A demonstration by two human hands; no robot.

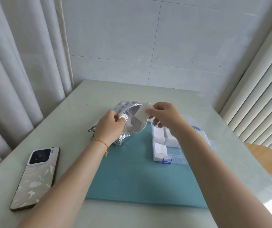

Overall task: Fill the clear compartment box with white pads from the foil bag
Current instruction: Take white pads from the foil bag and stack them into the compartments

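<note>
- A smartphone (35, 177) lies face down at lower left on the pale table (82, 99).
- The left hand (109, 126) pinches the near rim of the foil bag (128, 117), holding its mouth open at centre frame.
- The right hand (165, 116) pinches a white pad (142, 112) just above that mouth.
- Right of centre, the clear compartment box (179, 155) (blue latch (166, 161) on its near edge) sits partly on a teal mat (136, 176), with pads in several compartments.
</note>
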